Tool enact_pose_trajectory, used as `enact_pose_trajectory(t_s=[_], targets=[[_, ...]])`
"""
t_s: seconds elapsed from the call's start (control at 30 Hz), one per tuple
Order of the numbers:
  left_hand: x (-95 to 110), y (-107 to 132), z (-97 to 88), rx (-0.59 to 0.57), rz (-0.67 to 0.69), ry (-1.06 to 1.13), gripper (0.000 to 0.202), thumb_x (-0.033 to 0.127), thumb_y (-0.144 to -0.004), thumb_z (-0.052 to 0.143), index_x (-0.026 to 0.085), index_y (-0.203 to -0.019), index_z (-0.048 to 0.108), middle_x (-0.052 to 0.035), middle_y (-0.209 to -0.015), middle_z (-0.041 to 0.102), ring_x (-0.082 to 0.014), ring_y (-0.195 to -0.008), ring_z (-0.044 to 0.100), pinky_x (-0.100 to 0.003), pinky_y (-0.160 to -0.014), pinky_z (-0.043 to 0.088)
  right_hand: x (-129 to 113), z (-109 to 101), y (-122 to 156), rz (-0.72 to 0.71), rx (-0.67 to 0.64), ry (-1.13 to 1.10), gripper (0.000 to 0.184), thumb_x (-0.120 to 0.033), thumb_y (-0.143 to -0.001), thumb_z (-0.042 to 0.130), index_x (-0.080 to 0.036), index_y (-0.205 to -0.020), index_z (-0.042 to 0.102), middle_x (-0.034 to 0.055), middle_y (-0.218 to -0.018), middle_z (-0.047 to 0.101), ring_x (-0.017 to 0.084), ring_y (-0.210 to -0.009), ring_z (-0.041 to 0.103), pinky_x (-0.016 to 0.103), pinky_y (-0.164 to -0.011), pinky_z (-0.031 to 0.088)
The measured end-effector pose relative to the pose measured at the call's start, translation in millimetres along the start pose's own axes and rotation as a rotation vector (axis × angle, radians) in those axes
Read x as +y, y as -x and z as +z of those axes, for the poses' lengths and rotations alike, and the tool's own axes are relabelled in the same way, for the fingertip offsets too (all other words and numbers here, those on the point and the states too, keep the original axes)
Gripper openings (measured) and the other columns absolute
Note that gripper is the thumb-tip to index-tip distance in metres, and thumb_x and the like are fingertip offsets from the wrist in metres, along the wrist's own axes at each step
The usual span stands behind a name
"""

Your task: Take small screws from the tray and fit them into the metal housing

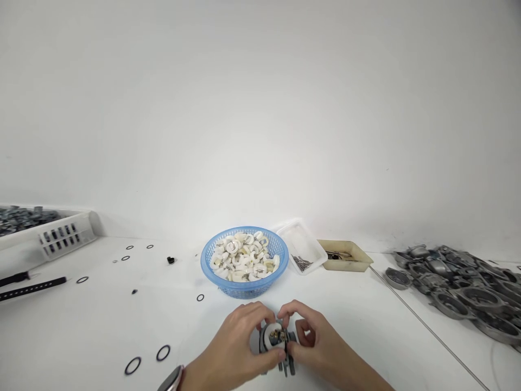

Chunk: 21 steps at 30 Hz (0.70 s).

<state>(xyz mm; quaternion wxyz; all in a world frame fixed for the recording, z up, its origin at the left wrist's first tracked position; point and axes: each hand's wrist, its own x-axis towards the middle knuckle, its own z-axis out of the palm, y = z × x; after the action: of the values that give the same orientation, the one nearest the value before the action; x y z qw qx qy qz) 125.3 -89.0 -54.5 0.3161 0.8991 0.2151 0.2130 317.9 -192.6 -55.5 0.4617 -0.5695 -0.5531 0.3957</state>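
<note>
Left hand (240, 339) and right hand (313, 339) meet at the near edge of the white table (366, 320), fingers curled from both sides around one small grey metal assembly (278, 343) with a white ring seated on its top face. Both hands grip it; the left thumb lies along its lower edge, and the right fingertips arch over the top. A wristwatch (171, 379) sits on the left wrist at the bottom edge of view.

Just beyond the hands stands one blue basket (244, 287), filled with white rings too many to count. A narrow strip of bare table separates it from the knuckles. To its right lie one clear plastic tray (303, 241) holding thin pins, then one tan tray (345, 255), the two nearly touching. Far right, a heap of grey metal castings (459, 288) runs out of frame.

Left of the hands the table is largely open: two black O-rings (148, 359) lie near the front, one near the basket and about four further back. At the far left stand one white slotted crate (61, 233) and two black rods (32, 288).
</note>
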Motion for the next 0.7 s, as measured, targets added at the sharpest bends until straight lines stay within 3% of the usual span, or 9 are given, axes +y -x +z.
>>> enact_pose_trajectory(t_s=[0.4,0.5,0.6,0.7], targets=[[-0.4,-0.6,-0.6,0.006,0.009,-0.014,0.023,0.028,-0.080,0.079,0.026,-0.100,0.066,0.0013,-0.097,0.069,-0.0226,-0.093,0.063,-0.031,-0.087,0.047,2.0,1.1,-0.6,-0.004,0.002,0.020,0.037,-0.012,-0.069,0.061,-0.026,-0.102,0.067,-0.0050,-0.098,0.060,0.008,-0.061,0.037,0.023,-0.058,0.032],[-0.7,1.5,-2.9,0.005,-0.011,-0.009,0.033,0.040,-0.080,0.082,0.027,-0.106,0.067,0.0000,-0.104,0.069,-0.0250,-0.099,0.063,-0.034,-0.091,0.048,0.5,-1.1,1.8,-0.037,-0.023,0.092,0.042,-0.011,-0.070,0.062,-0.027,-0.109,0.066,-0.0033,-0.105,0.061,0.009,-0.063,0.040,0.024,-0.060,0.036],[-0.8,3.5,-6.7,0.032,0.019,-0.007,0.041,0.062,-0.090,0.068,0.028,-0.112,0.066,-0.0027,-0.111,0.069,-0.0267,-0.103,0.063,-0.037,-0.095,0.049,-0.1,-1.7,4.3,-0.231,-0.035,0.229,0.052,-0.010,-0.067,0.068,-0.028,-0.116,0.065,0.0030,-0.118,0.060,0.018,-0.088,0.057,0.028,-0.078,0.047],[-1.6,3.4,-8.9,0.050,0.115,-0.001,0.047,0.066,-0.103,0.042,0.026,-0.113,0.065,-0.0051,-0.108,0.069,-0.0258,-0.098,0.063,-0.037,-0.092,0.051,3.9,1.2,3.9,-0.376,-0.045,0.327,0.058,-0.010,-0.063,0.073,-0.027,-0.118,0.065,0.0076,-0.128,0.060,0.029,-0.120,0.055,0.038,-0.103,0.045]])
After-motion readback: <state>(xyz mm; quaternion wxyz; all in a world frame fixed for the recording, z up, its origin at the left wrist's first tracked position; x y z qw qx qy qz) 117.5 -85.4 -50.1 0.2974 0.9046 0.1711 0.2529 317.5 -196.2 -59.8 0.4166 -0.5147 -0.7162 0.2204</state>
